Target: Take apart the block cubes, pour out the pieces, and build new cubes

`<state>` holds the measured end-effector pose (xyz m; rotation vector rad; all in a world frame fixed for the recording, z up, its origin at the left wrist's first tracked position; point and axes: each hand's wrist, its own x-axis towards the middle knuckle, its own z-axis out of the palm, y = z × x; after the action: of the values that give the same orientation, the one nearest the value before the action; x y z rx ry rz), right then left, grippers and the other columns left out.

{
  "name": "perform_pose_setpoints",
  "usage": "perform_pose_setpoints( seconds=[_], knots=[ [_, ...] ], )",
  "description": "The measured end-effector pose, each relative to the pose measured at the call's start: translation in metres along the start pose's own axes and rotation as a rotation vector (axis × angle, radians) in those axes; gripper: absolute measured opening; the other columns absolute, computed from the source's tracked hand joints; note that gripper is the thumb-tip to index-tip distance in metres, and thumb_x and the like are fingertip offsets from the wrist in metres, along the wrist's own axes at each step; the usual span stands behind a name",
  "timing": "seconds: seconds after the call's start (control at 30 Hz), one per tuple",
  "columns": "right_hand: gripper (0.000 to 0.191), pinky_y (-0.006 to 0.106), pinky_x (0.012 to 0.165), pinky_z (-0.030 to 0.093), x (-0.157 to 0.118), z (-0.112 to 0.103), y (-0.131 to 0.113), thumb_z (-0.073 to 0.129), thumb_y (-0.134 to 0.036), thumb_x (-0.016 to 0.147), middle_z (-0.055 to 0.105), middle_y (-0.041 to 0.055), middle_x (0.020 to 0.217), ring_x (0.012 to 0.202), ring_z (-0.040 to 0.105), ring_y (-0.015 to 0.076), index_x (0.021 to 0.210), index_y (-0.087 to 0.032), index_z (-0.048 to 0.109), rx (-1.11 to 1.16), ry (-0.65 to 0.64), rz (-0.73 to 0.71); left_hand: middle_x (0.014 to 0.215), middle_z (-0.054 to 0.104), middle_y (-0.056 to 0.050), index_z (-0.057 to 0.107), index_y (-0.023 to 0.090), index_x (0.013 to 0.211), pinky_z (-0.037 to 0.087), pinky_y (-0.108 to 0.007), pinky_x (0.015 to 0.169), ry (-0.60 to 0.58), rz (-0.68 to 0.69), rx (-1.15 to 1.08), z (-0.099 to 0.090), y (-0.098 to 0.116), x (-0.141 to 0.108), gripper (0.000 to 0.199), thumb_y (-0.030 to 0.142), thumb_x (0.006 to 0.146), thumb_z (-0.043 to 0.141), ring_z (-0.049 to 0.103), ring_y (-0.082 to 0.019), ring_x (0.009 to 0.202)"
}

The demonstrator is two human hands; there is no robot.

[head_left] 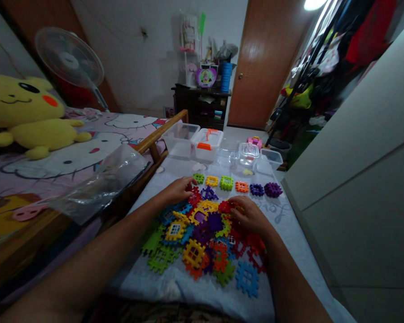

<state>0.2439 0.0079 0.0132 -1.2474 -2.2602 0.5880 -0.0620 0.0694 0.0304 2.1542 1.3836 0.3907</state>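
A pile of colourful plastic interlocking building blocks, square with toothed edges, covers the near part of the cloth-covered table (289, 233). My left hand (180, 190) is at the pile's far left edge, fingers curled at a red block (195, 196). A purple block (208, 193) lies just right of it. Over the pile's right side, my right hand (251, 214) has its fingertips closed at another red block (224, 207). Near me lie a blue window block (247, 278) and a yellow one (194, 254). My fingers partly hide both red pieces.
Beyond the pile runs a row of blocks, including a green one (226, 183) and a dark purple one (273, 189). Clear plastic boxes, one with an orange-handled lid (208, 140), stand at the far end. A wooden bed rail (161, 134) borders the left; a white cabinet (357, 179) the right.
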Motion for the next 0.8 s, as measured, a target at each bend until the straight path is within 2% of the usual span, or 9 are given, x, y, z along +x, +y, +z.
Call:
perform_pose_setpoints(
  seconds=[0.1,0.2,0.33,0.4,0.47,0.53,0.6,0.7,0.8],
  knots=[
    [0.027,0.041,0.091,0.049,-0.001,0.000,0.001,0.056,-0.026,0.088,0.072,0.0104,0.109,0.101,0.064,0.0248,0.111,-0.019,0.067,0.013,0.012,0.024,0.076,0.062,0.002,0.061,0.017,0.108,0.047,-0.026,0.066,0.002,-0.016,-0.065,-0.002,0.004,-0.002,0.035,0.019,0.073,0.057,0.061,-0.017,0.071],
    [0.028,0.041,0.091,0.049,-0.001,0.001,0.003,0.057,-0.028,0.087,0.072,0.0112,0.109,0.101,0.065,0.0251,0.111,-0.018,0.067,0.020,0.017,0.040,0.078,0.063,0.001,0.065,0.017,0.100,0.048,-0.027,0.068,0.049,0.013,-0.064,-0.004,0.006,-0.005,0.028,0.019,0.072,0.059,0.061,-0.017,0.073],
    [0.027,0.041,0.091,0.050,0.000,0.001,0.003,0.057,-0.030,0.087,0.072,0.0114,0.110,0.102,0.065,0.0254,0.109,-0.018,0.067,0.007,0.020,0.048,0.090,0.065,-0.002,0.068,0.018,0.095,0.049,-0.027,0.076,0.229,0.081,-0.073,-0.008,0.010,-0.012,0.025,0.014,0.073,0.058,0.062,-0.018,0.083],
    [0.027,0.041,0.090,0.050,0.000,0.002,0.003,0.057,-0.031,0.087,0.072,0.0112,0.109,0.101,0.065,0.0254,0.109,-0.018,0.067,0.006,0.020,0.050,0.091,0.064,-0.003,0.068,0.018,0.094,0.049,-0.028,0.079,0.336,0.121,-0.040,-0.010,0.013,-0.019,0.023,0.011,0.075,0.056,0.062,-0.018,0.086],
    [0.026,0.041,0.089,0.050,0.000,0.002,0.004,0.057,-0.031,0.088,0.072,0.0111,0.108,0.100,0.065,0.0255,0.108,-0.019,0.067,0.011,0.026,0.052,0.090,0.062,-0.004,0.067,0.018,0.092,0.048,-0.030,0.080,0.396,0.160,0.041,-0.009,0.015,-0.027,0.020,0.010,0.078,0.055,0.061,-0.019,0.087],
    [0.026,0.042,0.089,0.050,0.000,0.003,0.004,0.057,-0.031,0.088,0.072,0.0112,0.108,0.100,0.065,0.0259,0.108,-0.019,0.067,0.014,0.032,0.053,0.089,0.061,-0.005,0.067,0.018,0.091,0.047,-0.031,0.079,0.374,0.188,0.128,-0.008,0.015,-0.036,0.018,0.010,0.080,0.055,0.059,-0.019,0.086],
    [0.025,0.043,0.089,0.050,0.000,0.004,0.005,0.057,-0.031,0.088,0.072,0.0112,0.108,0.101,0.065,0.0264,0.108,-0.019,0.067,0.011,0.033,0.051,0.090,0.061,-0.005,0.067,0.017,0.091,0.047,-0.030,0.077,0.286,0.210,0.164,-0.007,0.015,-0.045,0.016,0.010,0.081,0.057,0.059,-0.019,0.085],
    [0.025,0.043,0.089,0.050,0.000,0.004,0.005,0.057,-0.031,0.087,0.072,0.0108,0.107,0.100,0.065,0.0264,0.107,-0.020,0.067,0.003,0.027,0.047,0.092,0.061,-0.005,0.067,0.018,0.094,0.048,-0.029,0.077,0.171,0.224,0.110,-0.009,0.015,-0.055,0.015,0.013,0.082,0.060,0.060,-0.018,0.085],
    [0.026,0.042,0.088,0.050,0.001,0.004,0.005,0.057,-0.033,0.088,0.072,0.0109,0.107,0.099,0.066,0.0263,0.108,-0.019,0.067,-0.003,0.025,0.044,0.094,0.062,-0.005,0.068,0.018,0.096,0.048,-0.029,0.080,0.155,0.209,0.011,-0.015,0.014,-0.058,0.014,0.019,0.083,0.063,0.061,-0.018,0.087]
  ],
)
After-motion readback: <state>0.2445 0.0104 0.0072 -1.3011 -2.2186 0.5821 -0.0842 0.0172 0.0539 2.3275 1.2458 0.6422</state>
